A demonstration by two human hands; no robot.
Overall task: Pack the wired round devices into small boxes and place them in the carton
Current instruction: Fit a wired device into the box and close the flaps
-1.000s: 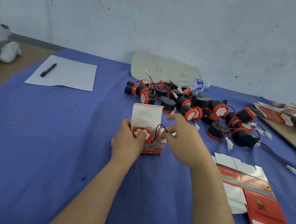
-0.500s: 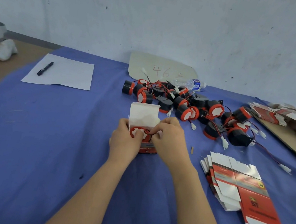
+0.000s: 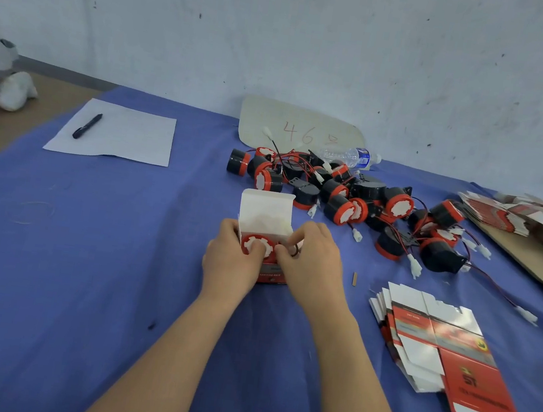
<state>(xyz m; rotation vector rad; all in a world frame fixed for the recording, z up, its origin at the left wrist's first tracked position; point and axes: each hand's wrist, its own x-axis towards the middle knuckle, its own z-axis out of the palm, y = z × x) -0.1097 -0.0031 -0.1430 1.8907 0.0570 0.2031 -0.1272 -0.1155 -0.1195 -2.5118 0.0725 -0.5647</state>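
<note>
Left grip (image 3: pixel 231 262) and right grip (image 3: pixel 312 268) clasp upright small box (image 3: pixel 265 212); device (image 3: pixel 256 242) faces upward.

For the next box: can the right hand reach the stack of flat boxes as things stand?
Probably yes: the stack of flat boxes lies right of the right hand, open cloth between; it must first let go of the round device's wire.

head view, looking forward-down, close over blue table (image 3: pixel 80 284).
</note>
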